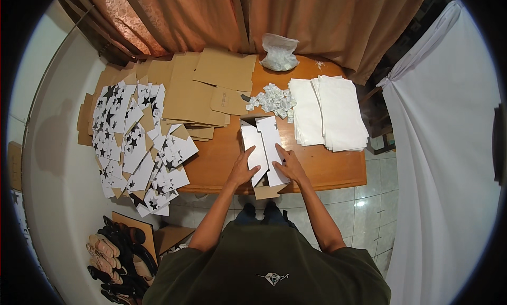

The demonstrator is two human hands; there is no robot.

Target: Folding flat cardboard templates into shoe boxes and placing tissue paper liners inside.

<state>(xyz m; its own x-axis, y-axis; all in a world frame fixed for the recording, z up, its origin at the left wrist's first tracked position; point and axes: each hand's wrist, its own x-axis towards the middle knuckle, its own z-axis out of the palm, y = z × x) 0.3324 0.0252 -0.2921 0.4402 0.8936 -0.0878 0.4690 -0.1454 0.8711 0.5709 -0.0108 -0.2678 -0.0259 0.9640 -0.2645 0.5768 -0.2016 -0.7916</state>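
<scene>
A cardboard box (271, 139), white on its long top flaps and brown inside, stands near the table's front edge. Its two long flaps are folded inward, with a dark gap between them. At the near end a brown end flap (267, 192) sticks out. My left hand (244, 169) grips the box's left side, thumb lying on the left flap. On the opposite side my right hand (290, 167) holds the box, its thumb on the right flap. Just beyond the box lies a heap of small clear-and-white packets (273, 97).
White paper sheets (338, 112) are stacked at the right of the wooden table (327, 170). Flat brown cardboard pieces (185, 88) and star-printed white pieces (132, 141) cover the left. A clear plastic bag (279, 53) sits at the back. Shoes (124, 257) stand at lower left.
</scene>
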